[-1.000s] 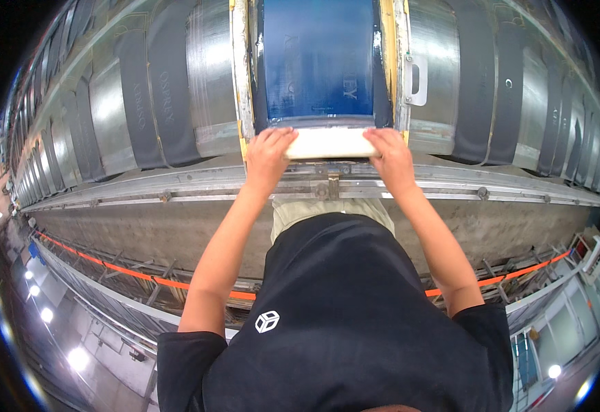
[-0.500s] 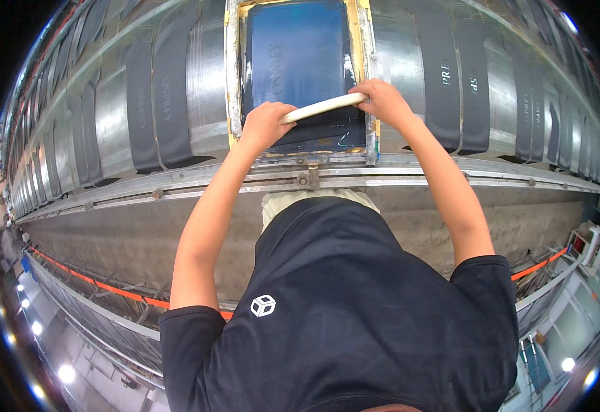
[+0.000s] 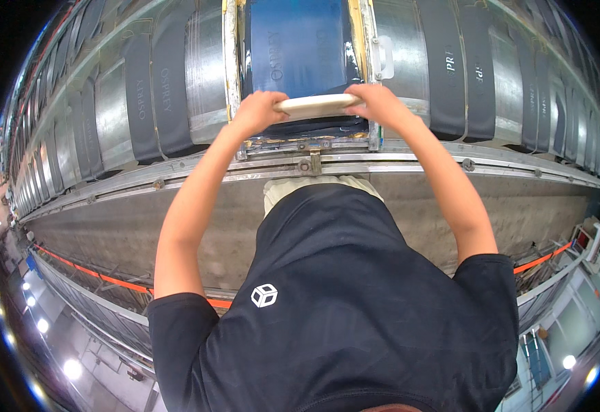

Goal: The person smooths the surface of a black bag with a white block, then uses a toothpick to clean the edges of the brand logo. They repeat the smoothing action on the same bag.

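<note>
My left hand (image 3: 262, 110) and my right hand (image 3: 370, 106) are closed on the two ends of a long, pale squeegee bar (image 3: 317, 104), held crosswise over the near part of a printing screen. The screen's mesh (image 3: 296, 48) shows blue in the middle, with a dark band of ink (image 3: 320, 128) along the near side, partly under the bar. A worn metal frame (image 3: 233, 55), edged in yellow, surrounds it, and a white handle (image 3: 384, 58) is fixed on its right side.
Rows of grey fabric strips (image 3: 444, 75) lie on long metal platens (image 3: 204, 82) to both sides. An aluminium rail (image 3: 417, 158) runs along the near edge. Below it are a stained grey floor (image 3: 520, 206) and, farther back, another rack with an orange strip (image 3: 118, 280).
The bar has moved from the screen's near edge farther onto the mesh, slanting half a second ago and now nearly level. My hands went with it, and the view has shifted.
</note>
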`<state>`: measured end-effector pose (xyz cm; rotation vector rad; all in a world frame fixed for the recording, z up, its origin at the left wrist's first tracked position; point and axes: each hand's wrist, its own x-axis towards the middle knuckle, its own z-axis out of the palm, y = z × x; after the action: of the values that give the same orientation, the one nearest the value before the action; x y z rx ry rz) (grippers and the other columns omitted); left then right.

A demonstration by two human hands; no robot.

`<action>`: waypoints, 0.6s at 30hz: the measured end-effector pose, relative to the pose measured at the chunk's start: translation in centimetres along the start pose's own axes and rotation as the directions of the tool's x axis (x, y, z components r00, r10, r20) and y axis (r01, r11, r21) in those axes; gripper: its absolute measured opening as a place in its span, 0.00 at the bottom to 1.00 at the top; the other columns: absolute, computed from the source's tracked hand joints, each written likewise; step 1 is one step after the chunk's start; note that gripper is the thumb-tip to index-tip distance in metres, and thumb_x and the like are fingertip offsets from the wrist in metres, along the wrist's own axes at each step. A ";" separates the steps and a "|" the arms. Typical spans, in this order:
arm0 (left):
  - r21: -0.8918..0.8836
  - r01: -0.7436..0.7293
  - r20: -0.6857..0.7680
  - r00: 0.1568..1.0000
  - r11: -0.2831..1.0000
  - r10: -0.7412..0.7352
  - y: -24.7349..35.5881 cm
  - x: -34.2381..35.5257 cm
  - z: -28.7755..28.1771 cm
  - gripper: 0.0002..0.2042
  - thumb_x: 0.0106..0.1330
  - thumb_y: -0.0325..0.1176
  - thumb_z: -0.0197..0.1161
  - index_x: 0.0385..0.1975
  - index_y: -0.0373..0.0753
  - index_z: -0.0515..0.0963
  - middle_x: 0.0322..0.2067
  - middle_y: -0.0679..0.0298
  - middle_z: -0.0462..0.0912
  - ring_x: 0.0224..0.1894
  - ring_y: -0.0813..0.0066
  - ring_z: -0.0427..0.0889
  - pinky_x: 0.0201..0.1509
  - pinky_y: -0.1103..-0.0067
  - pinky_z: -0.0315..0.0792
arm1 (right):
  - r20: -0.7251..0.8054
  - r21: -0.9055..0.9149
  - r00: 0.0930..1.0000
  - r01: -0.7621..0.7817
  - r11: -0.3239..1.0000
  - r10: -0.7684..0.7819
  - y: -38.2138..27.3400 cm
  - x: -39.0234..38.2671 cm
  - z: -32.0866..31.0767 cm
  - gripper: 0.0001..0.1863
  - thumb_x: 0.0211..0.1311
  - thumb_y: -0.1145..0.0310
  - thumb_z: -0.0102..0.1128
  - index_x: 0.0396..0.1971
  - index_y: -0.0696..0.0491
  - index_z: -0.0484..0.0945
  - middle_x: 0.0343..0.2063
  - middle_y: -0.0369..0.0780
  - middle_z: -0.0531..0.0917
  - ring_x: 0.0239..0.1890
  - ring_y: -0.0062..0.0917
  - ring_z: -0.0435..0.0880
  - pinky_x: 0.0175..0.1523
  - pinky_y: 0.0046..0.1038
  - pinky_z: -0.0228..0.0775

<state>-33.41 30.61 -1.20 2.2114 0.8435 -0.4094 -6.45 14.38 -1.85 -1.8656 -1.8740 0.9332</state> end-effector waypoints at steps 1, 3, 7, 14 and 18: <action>-0.023 -0.012 0.082 0.997 1.000 0.014 -0.9 1.4 -0.5 0.21 0.52 0.38 0.76 0.47 0.42 0.84 0.40 0.58 0.88 0.46 0.56 0.85 0.51 0.66 0.77 | 0.093 0.015 0.994 -0.063 0.998 0.061 0.5 1.2 -0.2 0.21 0.57 0.59 0.72 0.47 0.55 0.82 0.39 0.45 0.86 0.44 0.41 0.84 0.52 0.36 0.75; -0.075 -0.030 0.239 0.970 0.997 0.047 -3.2 4.3 -0.9 0.24 0.49 0.39 0.78 0.48 0.41 0.84 0.41 0.57 0.89 0.46 0.60 0.86 0.52 0.69 0.77 | 0.280 0.024 0.944 -0.187 0.982 0.173 1.3 3.5 -0.3 0.22 0.58 0.57 0.72 0.46 0.57 0.82 0.36 0.44 0.87 0.41 0.35 0.86 0.49 0.33 0.78; -0.235 0.089 0.554 0.831 0.968 0.058 -5.6 8.4 -1.9 0.26 0.48 0.40 0.81 0.48 0.40 0.85 0.41 0.62 0.88 0.46 0.68 0.85 0.54 0.72 0.76 | 0.638 0.223 0.741 -0.441 0.869 0.212 3.2 8.0 -0.6 0.26 0.60 0.52 0.73 0.47 0.59 0.82 0.36 0.39 0.85 0.38 0.23 0.85 0.42 0.25 0.83; -0.265 0.049 0.347 0.937 0.963 0.048 -6.2 14.8 -13.3 0.26 0.49 0.38 0.79 0.49 0.35 0.83 0.42 0.60 0.87 0.45 0.68 0.84 0.52 0.73 0.75 | 0.433 0.122 0.867 -0.327 0.937 0.246 5.0 18.5 -9.8 0.29 0.55 0.53 0.75 0.49 0.60 0.81 0.40 0.43 0.86 0.42 0.27 0.85 0.46 0.29 0.81; -0.031 -0.116 -0.119 0.987 0.993 0.111 -8.8 20.3 -18.3 0.22 0.50 0.40 0.76 0.47 0.44 0.86 0.40 0.59 0.88 0.43 0.64 0.86 0.49 0.71 0.77 | -0.075 -0.147 0.992 -0.109 0.983 0.099 4.6 24.1 -13.0 0.29 0.50 0.59 0.75 0.53 0.54 0.82 0.45 0.47 0.86 0.48 0.41 0.84 0.56 0.37 0.74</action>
<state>-23.83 57.51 -3.51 2.2527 0.7755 -0.2082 3.47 40.25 -0.47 -2.0744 -1.8685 0.7684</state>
